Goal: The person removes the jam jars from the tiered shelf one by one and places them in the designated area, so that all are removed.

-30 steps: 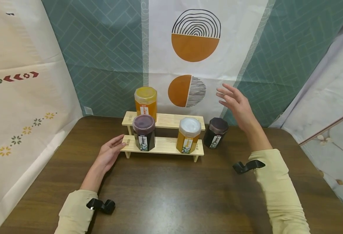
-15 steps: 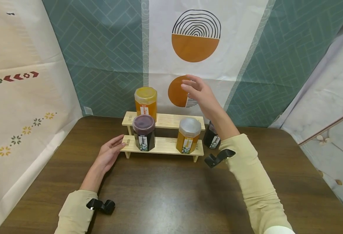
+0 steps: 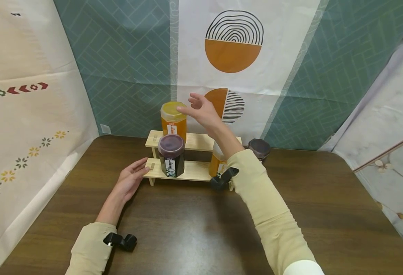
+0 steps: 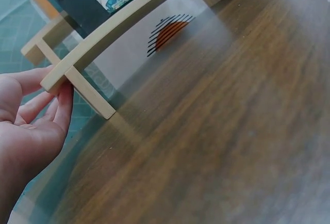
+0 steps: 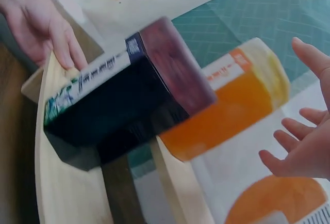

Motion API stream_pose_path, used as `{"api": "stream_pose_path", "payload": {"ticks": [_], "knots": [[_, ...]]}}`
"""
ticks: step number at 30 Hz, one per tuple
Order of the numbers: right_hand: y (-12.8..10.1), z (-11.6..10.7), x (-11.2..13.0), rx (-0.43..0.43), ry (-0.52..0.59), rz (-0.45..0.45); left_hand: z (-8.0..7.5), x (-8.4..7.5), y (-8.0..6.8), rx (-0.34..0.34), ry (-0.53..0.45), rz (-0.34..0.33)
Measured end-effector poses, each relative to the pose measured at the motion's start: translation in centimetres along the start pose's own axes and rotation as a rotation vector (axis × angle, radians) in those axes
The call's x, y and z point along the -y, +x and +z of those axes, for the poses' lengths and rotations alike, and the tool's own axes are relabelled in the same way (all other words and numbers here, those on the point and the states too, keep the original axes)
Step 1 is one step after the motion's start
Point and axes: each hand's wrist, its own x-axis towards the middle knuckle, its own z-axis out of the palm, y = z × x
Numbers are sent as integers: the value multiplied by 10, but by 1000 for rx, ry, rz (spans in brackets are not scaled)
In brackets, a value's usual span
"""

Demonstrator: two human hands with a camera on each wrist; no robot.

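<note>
A two-step wooden display rack (image 3: 196, 171) stands on the table. Its lower left end is pinched by my left hand (image 3: 129, 182), fingers under the board (image 4: 98, 38) in the left wrist view. My right hand (image 3: 204, 114), fingers spread and holding nothing, hovers just right of a yellow-lidded jar of orange contents (image 3: 176, 126) on the upper step; the right wrist view shows a gap between hand and jar (image 5: 221, 105). In front, a dark jar with a purple lid (image 3: 171, 152) sits on the lower step. An amber jar (image 3: 216, 164) at its right end is partly hidden by my right wrist.
Another dark jar (image 3: 259, 148) stands on the table right of the rack, partly covered by my right sleeve. Behind the rack hangs a green and white patterned cloth (image 3: 125, 76). Brown tabletop (image 3: 181, 225) stretches in front.
My right hand has swept left from above the dark jar at the right, across the rack, and down to beside the yellow-lidded jar. The left hand and the jars have stayed put.
</note>
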Motion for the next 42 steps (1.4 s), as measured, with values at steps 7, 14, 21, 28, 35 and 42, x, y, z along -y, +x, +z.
{"api": "stream_pose_path", "payload": {"ticks": [7,14,21,28,35,42], "knots": [[9,21,-3,14,42,32,0,-1,0,-5,-11,-9],[13,34,-8,-12,74,29,1,-1,0,-2,-27,-9],[13,36,-13,-26,77,-41,1,-2,0,0,-40,5],[17,35,-14,-27,53,-61,1,-1,0,3,-44,21],[20,31,-12,-17,38,-58,1,-1,0,-7,-54,22],[19,21,4,-17,46,-55,1,-2,-1,-6,-63,5]]}}
